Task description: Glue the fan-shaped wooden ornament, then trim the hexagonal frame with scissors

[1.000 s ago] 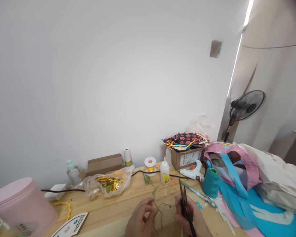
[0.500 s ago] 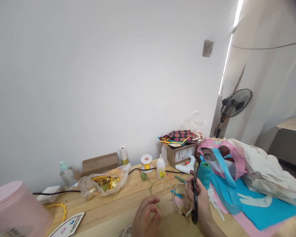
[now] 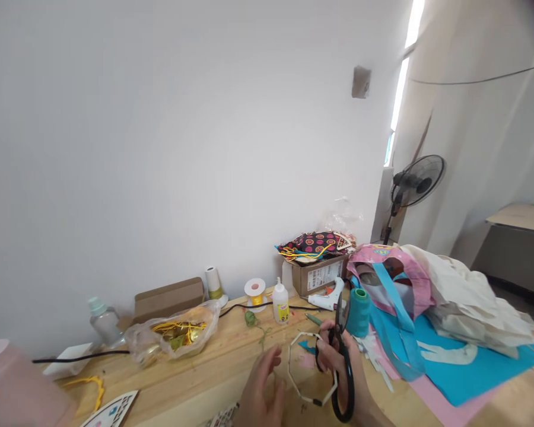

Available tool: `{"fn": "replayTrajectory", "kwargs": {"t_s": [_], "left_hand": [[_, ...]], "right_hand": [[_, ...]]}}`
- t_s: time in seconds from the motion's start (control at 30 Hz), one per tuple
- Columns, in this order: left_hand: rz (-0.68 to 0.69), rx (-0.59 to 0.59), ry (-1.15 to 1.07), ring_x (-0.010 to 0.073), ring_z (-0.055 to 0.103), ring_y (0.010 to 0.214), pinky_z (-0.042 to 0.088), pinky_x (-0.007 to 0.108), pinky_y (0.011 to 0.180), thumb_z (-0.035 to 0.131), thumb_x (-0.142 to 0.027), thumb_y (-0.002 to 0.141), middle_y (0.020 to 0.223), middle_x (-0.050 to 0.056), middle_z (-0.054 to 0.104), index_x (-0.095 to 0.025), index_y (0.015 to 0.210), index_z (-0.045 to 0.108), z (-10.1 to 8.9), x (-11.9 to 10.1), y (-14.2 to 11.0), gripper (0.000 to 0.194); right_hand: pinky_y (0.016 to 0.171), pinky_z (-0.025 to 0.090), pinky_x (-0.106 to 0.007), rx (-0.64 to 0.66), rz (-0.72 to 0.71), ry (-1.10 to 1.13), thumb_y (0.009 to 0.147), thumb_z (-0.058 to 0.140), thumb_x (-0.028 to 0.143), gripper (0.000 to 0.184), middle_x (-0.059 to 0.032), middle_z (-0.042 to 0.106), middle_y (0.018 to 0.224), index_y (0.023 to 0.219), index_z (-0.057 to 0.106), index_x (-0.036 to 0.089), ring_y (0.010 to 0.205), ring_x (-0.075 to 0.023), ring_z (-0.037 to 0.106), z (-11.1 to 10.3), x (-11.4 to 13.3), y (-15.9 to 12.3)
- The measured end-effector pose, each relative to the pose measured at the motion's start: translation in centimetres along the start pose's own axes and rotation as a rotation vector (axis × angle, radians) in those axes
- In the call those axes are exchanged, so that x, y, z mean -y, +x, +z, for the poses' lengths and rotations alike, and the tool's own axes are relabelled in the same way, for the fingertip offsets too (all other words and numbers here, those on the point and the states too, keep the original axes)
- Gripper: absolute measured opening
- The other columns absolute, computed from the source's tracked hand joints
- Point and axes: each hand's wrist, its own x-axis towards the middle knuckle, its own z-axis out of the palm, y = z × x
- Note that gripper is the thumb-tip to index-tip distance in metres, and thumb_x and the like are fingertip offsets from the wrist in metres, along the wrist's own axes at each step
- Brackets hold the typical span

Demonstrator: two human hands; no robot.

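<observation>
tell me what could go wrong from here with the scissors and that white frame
The right hand has both the scissors and the white frame, so the frame could slip or get bent by the handles.
The blades stick up close to the teal thread spool and might snag it.
The glue bottle stands upright nearby and could get knocked over.

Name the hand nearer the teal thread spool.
Right. The right hand is just in front of the teal thread spool; the left hand is farther off, to the spool's left.
</observation>
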Motion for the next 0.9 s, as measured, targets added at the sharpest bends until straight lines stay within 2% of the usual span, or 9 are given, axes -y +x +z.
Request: {"fn": "replayTrajectory", "kwargs": {"t_s": [0.03, 0.1, 0.2, 0.27, 0.37, 0.5, 0.67, 0.8, 0.9], "left_hand": [[-0.072, -0.051, -0.177, 0.0237, 0.058, 0.099, 0.044, 0.037, 0.087, 0.06, -0.043, 0.07, 0.113, 0.011, 0.061, -0.023, 0.11, 0.058, 0.4, -0.1, -0.2, 0.045], [-0.23, -0.075, -0.493, 0.0233, 0.061, 0.09, 0.048, 0.035, 0.079, 0.067, -0.045, 0.063, 0.104, 0.011, 0.066, -0.022, 0.106, 0.061, 1.1, -0.8, -0.5, 0.049], [-0.422, -0.07, -0.684, 0.0139, 0.061, 0.058, 0.047, 0.024, 0.055, 0.073, -0.039, 0.059, 0.074, 0.006, 0.07, -0.02, 0.093, 0.067, 1.4, -2.2, -0.5, 0.04], [-0.476, -0.107, -0.69, 0.0088, 0.055, 0.047, 0.043, 0.019, 0.047, 0.075, -0.036, 0.056, 0.061, 0.002, 0.067, -0.018, 0.086, 0.069, 0.9, -2.9, -0.3, 0.035], [-0.468, -0.176, -0.669, 0.0064, 0.051, 0.046, 0.04, 0.016, 0.045, 0.076, -0.037, 0.054, 0.059, 0.001, 0.065, -0.016, 0.078, 0.069, -0.1, -3.3, 0.1, 0.033], [-0.46, -0.243, -0.638, 0.0019, 0.042, 0.041, 0.033, 0.011, 0.037, 0.073, -0.039, 0.057, 0.054, -0.005, 0.058, -0.017, 0.075, 0.068, -1.2, -3.2, 0.3, 0.029], [-0.503, -0.186, -0.585, -0.001, 0.03, 0.031, 0.018, 0.01, 0.027, 0.076, -0.037, 0.052, 0.047, -0.006, 0.052, -0.013, 0.073, 0.069, -1.3, -3.3, 0.2, 0.033], [-0.549, -0.117, -0.594, -0.0003, 0.032, 0.028, 0.019, 0.011, 0.027, 0.079, -0.033, 0.049, 0.044, -0.005, 0.054, -0.012, 0.074, 0.07, -0.9, -3.2, -0.1, 0.034], [-0.559, -0.128, -0.679, 0.0042, 0.048, 0.041, 0.035, 0.012, 0.036, 0.077, -0.032, 0.054, 0.053, -0.001, 0.062, -0.016, 0.081, 0.07, -0.9, -3.4, -0.2, 0.033]], "right_hand": [[0.041, 0.029, -0.02, 0.015, -0.002, -0.008, 0.07, 0.062, 0.033, 0.025, 0.0082, 0.036, 0.06, 0.086, 0.046, 0.021, 0.045, -0.0065, 0.033, 0.0, -0.2, 0.0], [0.042, 0.03, -0.02, 0.051, -0.003, -0.036, 0.071, 0.06, 0.035, 0.026, 0.0081, 0.034, 0.06, 0.088, 0.045, 0.021, 0.046, -0.0071, 0.034, 0.1, -0.6, -0.1], [0.046, 0.031, -0.021, 0.111, -0.009, -0.12, 0.07, 0.062, 0.033, 0.026, 0.0082, 0.034, 0.059, 0.087, 0.046, 0.02, 0.049, -0.0085, 0.035, 0.3, -1.1, -0.5], [0.048, 0.031, -0.021, 0.153, -0.018, -0.192, 0.07, 0.062, 0.029, 0.022, 0.0082, 0.034, 0.058, 0.085, 0.048, 0.02, 0.052, -0.009, 0.035, 0.5, -1.1, -0.8], [0.054, 0.033, -0.023, 0.24, -0.016, -0.298, 0.071, 0.06, 0.022, 0.017, 0.0071, 0.04, 0.06, 0.085, 0.052, 0.02, 0.055, -0.0101, 0.038, 0.8, -0.7, -1.6], [0.057, 0.036, -0.025, 0.346, 0.003, -0.405, 0.062, 0.062, 0.012, 0.022, 0.0047, 0.05, 0.062, 0.082, 0.058, 0.019, 0.059, -0.0127, 0.045, 1.3, -0.2, -2.4], [0.055, 0.035, -0.023, 0.274, 0.01, -0.447, 0.066, 0.059, 0.014, 0.024, 0.0058, 0.05, 0.063, 0.088, 0.051, 0.021, 0.056, -0.0115, 0.045, 1.4, -0.5, -2.0], [0.05, 0.035, -0.022, 0.276, 0.046, -0.444, 0.063, 0.061, 0.015, 0.023, 0.0064, 0.05, 0.06, 0.084, 0.052, 0.02, 0.054, -0.0112, 0.045, 1.4, -0.4, -2.0], [0.049, 0.036, -0.022, 0.262, 0.071, -0.413, 0.065, 0.062, 0.02, 0.019, 0.0061, 0.05, 0.058, 0.082, 0.053, 0.02, 0.053, -0.0114, 0.046, 1.5, -0.4, -2.2]]}}
